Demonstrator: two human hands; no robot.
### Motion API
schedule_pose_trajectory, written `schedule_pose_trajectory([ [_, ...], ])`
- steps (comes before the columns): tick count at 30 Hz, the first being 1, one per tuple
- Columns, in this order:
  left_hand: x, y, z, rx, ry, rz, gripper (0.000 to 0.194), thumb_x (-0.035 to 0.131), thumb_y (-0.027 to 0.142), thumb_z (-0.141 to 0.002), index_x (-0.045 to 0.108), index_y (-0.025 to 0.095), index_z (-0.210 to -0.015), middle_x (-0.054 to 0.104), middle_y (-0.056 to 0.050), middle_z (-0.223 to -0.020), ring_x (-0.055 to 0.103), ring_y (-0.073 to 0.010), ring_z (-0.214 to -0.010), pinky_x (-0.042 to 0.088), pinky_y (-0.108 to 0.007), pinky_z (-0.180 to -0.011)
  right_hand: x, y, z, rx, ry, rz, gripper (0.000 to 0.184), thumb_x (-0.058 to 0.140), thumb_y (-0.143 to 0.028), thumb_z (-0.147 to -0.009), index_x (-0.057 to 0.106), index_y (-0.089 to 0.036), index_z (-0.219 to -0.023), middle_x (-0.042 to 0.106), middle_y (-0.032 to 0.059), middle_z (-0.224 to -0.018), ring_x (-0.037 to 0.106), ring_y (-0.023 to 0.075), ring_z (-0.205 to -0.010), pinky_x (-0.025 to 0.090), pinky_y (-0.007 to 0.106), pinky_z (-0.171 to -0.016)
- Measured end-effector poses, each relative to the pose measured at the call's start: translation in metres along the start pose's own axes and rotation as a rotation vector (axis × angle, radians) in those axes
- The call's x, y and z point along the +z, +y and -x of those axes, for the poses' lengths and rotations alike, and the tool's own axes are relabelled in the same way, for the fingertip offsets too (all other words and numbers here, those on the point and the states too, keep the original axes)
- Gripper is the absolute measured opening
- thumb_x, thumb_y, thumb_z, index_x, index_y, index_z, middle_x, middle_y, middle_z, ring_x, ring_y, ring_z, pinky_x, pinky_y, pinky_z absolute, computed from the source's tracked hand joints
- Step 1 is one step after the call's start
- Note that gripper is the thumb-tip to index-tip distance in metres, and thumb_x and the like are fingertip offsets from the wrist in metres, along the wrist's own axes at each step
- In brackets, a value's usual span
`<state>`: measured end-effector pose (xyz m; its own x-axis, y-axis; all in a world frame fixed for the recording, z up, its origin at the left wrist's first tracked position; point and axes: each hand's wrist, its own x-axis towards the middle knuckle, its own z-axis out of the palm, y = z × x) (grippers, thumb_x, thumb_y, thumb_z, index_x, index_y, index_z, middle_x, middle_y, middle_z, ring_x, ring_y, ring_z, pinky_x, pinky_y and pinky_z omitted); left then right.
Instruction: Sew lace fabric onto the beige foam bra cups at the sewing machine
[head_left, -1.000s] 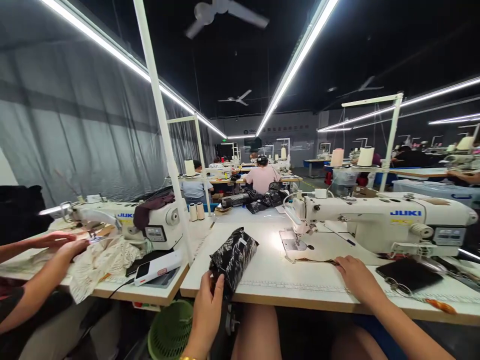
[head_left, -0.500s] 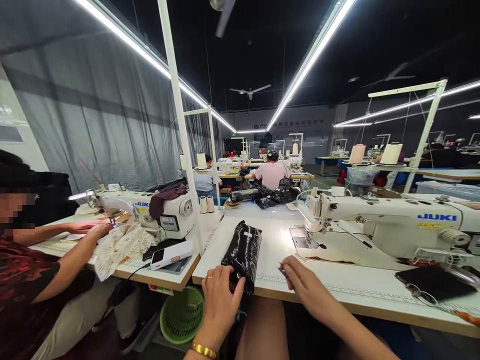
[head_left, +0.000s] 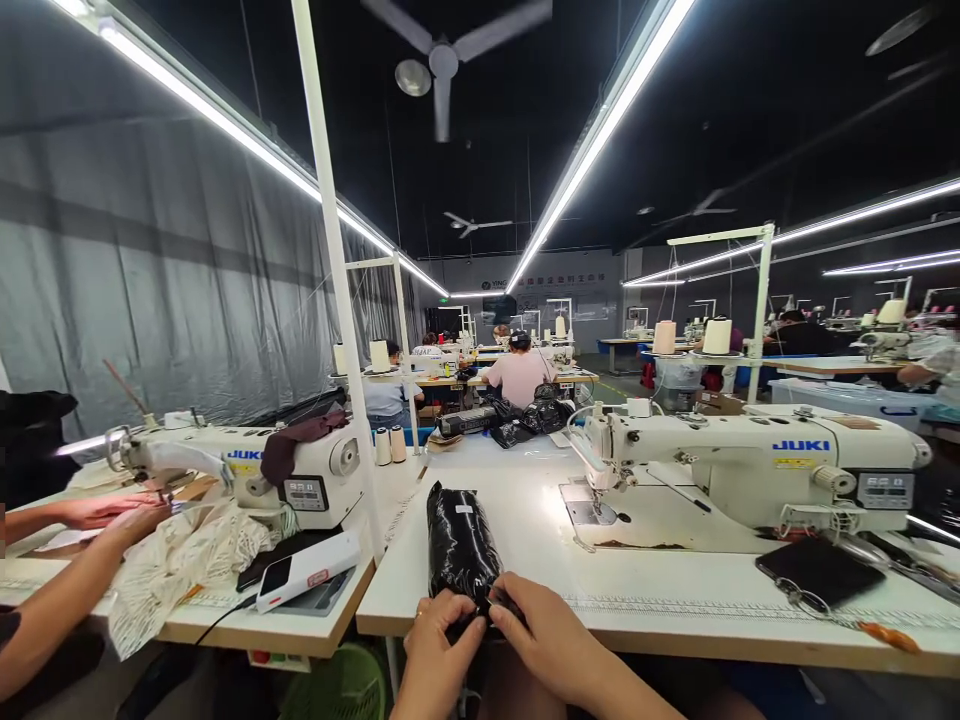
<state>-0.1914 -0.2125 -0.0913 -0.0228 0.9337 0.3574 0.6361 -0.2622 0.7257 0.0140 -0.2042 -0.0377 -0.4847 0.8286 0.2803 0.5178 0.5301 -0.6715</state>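
At the front edge of the counter (head_left: 645,585), two bare hands meet over the near end of a shiny black plastic package (head_left: 459,545). Left hand (head_left: 444,632): thumb and fingers bent, pinching the package's near end. Right hand (head_left: 544,630): close beside the left, thumb and fingertips pinching plastic at the same end; cannot tell whether it also grips something small. Package lies lengthwise, far end pointing away, small white label (head_left: 464,509) on top. To its right, well apart, a flat black pouch (head_left: 821,575) with a metal ring and an orange tassel (head_left: 889,637) at the counter's edge. Behind the pouch, a white JUKI sewing machine (head_left: 705,450), lamp lit at the needle.

Left, on a neighbouring counter: white device (head_left: 319,567), cream lace fabric (head_left: 187,570), a co-worker's hands (head_left: 127,520) at a second machine (head_left: 334,475), maroon cloth (head_left: 289,450) draped over it. Farther on, black plastic bags (head_left: 544,410) heaped, two thread cones (head_left: 390,446) to their left. Beyond, a seated person in a pink top (head_left: 521,378), back turned.
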Motion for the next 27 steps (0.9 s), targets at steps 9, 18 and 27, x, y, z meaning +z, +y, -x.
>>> schedule_pose_trajectory([
  [9,-0.003,0.01,0.008,-0.063,-0.047,0.259,0.034,0.061,0.051,-0.083,0.062,0.022,-0.066,0.061,-0.004,-0.082,0.057,-0.0287,-0.094,0.044,-0.038,-0.089,-0.003,0.0,0.002,-0.028,0.001,0.352,0.009,0.058,-0.022,-0.101,0.066,-0.023,-0.105,0.076,0.0018,-0.103,0.07,0.0207,-0.093,0.044,0.027,-0.077],
  [18,-0.001,0.017,0.016,-0.087,-0.063,0.281,0.033,0.063,0.052,-0.085,0.067,0.022,-0.071,0.063,-0.004,-0.087,0.056,-0.0282,-0.097,0.044,-0.038,-0.092,-0.002,-0.001,0.002,-0.069,-0.049,0.519,0.01,0.056,-0.021,-0.103,0.064,-0.02,-0.11,0.074,0.0065,-0.107,0.069,0.0262,-0.097,0.04,0.032,-0.075],
  [27,0.0,0.02,0.022,-0.081,-0.034,0.315,0.031,0.069,0.053,-0.082,0.075,0.022,-0.079,0.068,-0.005,-0.097,0.06,-0.0295,-0.104,0.047,-0.041,-0.101,-0.012,-0.008,0.007,-0.19,-0.092,0.685,0.004,0.058,-0.019,-0.104,0.062,-0.02,-0.104,0.073,0.0051,-0.103,0.067,0.0234,-0.092,0.039,0.032,-0.072],
])
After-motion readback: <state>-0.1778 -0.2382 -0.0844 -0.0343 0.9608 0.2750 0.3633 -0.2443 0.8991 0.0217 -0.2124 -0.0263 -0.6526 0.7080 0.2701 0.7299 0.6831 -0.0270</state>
